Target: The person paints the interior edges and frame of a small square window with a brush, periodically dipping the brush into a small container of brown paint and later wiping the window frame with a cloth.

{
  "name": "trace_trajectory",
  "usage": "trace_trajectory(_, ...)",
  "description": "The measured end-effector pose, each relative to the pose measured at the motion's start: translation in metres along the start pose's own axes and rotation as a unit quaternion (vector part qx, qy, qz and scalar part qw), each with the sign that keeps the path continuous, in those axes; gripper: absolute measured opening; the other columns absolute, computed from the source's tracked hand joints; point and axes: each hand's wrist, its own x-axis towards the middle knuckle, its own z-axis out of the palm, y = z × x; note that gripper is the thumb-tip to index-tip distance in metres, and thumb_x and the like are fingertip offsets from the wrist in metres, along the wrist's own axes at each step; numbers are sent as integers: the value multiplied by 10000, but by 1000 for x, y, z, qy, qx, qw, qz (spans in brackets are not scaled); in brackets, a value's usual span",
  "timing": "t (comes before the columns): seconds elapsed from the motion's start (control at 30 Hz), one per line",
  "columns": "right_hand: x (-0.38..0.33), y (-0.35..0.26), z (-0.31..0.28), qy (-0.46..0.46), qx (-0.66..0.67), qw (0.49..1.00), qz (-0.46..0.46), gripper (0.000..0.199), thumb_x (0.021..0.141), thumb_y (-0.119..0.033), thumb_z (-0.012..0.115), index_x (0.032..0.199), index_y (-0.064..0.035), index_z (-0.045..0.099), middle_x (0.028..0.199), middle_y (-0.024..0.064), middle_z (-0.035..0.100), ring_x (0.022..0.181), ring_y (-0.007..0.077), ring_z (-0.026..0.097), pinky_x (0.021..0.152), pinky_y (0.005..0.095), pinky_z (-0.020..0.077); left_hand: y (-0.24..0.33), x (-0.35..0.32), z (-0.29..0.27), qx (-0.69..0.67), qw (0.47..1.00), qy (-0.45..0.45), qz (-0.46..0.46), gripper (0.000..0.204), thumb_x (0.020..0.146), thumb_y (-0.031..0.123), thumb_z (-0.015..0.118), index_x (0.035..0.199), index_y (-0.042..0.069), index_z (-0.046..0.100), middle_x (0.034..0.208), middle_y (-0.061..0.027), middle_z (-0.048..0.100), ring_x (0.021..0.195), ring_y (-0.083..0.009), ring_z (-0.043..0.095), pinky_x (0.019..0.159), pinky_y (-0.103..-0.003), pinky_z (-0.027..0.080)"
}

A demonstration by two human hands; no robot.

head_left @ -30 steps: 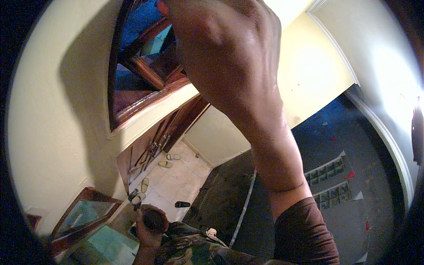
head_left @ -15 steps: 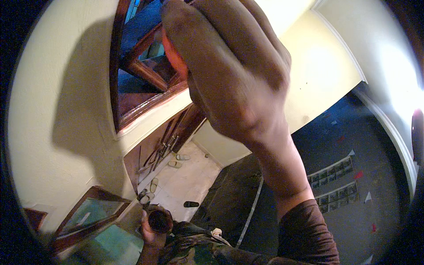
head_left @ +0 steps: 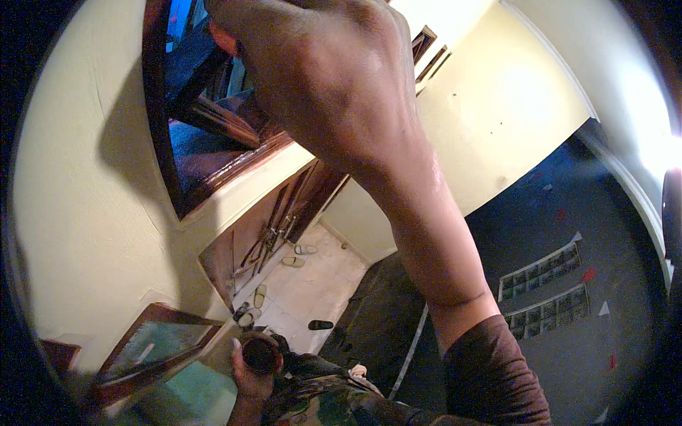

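Near left, the left hand (head_left: 252, 382) grips a round brown cup (head_left: 261, 355), probably stiff, light and best held round its side, while the right hand (head_left: 320, 71), by the wooden frame (head_left: 231, 168), may or may not hold something, I cannot tell.

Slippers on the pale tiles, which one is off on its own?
The black slipper, farthest right of them. It lies alone, while the pale slippers lie close to others, nearer the brown woodwork.
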Motion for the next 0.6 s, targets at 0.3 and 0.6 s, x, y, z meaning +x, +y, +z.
trace_trajectory(0.3, -19, -10, 7, 93, -18, 995, 8, 122, 846, -30, 681, 944, 34, 643, 952, 117, 580, 952, 244, 619, 662, 337, 602, 11, 1, -4, -110, 993, -34, -20, 532, 1052, 580, 433, 1095, 122, 699, 1028, -97, 749, 850, -316, 736, 653, -480, 634)
trace_trajectory(0.6, -3, 7, 22, 110, -45, 993, 8, 133, 804, -74, 663, 892, 25, 653, 883, 105, 550, 903, 252, 607, 619, 327, 559, -5, 4, 8, -106, 994, -4, -22, 674, 1044, 669, 312, 1174, 91, 635, 1053, -137, 728, 801, -288, 712, 648, -422, 577)
